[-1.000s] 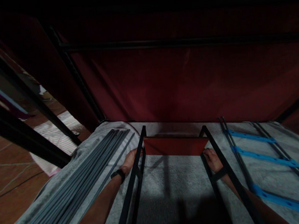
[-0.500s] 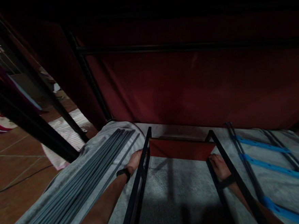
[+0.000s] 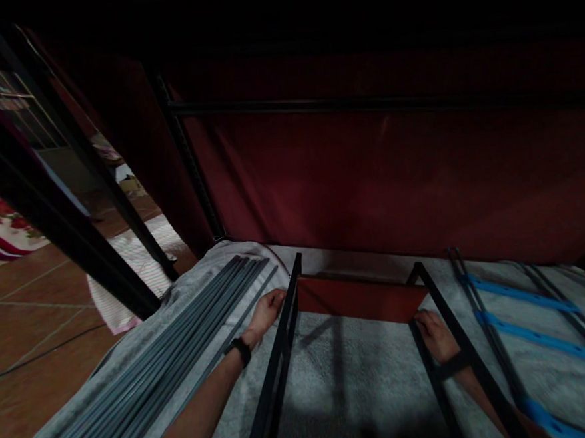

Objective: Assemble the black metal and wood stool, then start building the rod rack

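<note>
A black metal frame [image 3: 271,387] lies on grey cloth, with a reddish-orange panel [image 3: 363,299] set across its far end. Just outside the left rail, my left hand [image 3: 265,314] has its fingers pinched together close to the panel's left end; whatever is between them is too small to make out. My right hand [image 3: 435,334] reaches between the bars on the right. Its fingers are curled at the lower rail by the panel's right corner, and what they pinch is hidden. A dark band circles my left wrist.
A bundle of grey rods [image 3: 182,360] lies left of the frame. To the right are blue slotted strips [image 3: 546,341] across thin dark rods. A dark red sheet [image 3: 370,180] hangs behind, crossed by a black bar [image 3: 314,104]. Black posts [image 3: 66,208] stand at left above the tiled floor [image 3: 40,337].
My left hand has drawn slightly back from the left rail, its fingertips now pinched beside it. My right hand stays at the panel's right corner. The view has shifted slightly.
</note>
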### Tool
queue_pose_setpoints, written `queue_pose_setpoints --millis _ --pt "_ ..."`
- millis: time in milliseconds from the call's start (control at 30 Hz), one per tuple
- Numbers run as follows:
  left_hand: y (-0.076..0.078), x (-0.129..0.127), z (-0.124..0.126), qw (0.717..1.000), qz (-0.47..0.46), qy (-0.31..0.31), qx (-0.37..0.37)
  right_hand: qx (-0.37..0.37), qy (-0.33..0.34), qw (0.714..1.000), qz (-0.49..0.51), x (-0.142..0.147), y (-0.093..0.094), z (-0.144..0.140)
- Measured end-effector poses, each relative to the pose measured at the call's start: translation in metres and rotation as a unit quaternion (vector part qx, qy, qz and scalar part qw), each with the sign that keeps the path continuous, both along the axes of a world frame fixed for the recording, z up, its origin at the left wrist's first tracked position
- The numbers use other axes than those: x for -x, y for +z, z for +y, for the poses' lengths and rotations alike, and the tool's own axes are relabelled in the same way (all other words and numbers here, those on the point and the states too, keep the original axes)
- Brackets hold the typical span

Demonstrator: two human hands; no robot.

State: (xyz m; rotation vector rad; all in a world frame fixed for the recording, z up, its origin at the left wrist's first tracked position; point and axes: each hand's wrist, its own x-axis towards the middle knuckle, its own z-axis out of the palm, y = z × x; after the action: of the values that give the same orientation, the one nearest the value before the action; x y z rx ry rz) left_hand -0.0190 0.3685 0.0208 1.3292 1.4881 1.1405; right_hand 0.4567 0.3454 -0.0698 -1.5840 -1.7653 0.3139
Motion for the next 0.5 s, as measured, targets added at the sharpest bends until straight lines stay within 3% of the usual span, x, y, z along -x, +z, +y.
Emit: queue_pose_setpoints --millis 100,167,300,500 --pt "0.020 -0.007 0.006 0.992 -0.099 0.073 -0.017 -0.007 -0.004 1.000 0.013 0.001 -0.001 0.000" --pt "0.035 -0.013 0.011 0.989 -0.122 0.080 -0.027 -0.010 -0.008 1.000 0.019 0.002 0.000 0.000" --pt "0.055 -0.023 0.018 0.995 -0.069 0.062 -0.039 -0.010 -0.018 0.999 0.037 0.006 0.002 -0.001" --pt "0.061 -0.027 0.017 0.997 -0.002 0.071 -0.020 -0.012 -0.019 0.997 0.071 0.008 0.016 0.001"
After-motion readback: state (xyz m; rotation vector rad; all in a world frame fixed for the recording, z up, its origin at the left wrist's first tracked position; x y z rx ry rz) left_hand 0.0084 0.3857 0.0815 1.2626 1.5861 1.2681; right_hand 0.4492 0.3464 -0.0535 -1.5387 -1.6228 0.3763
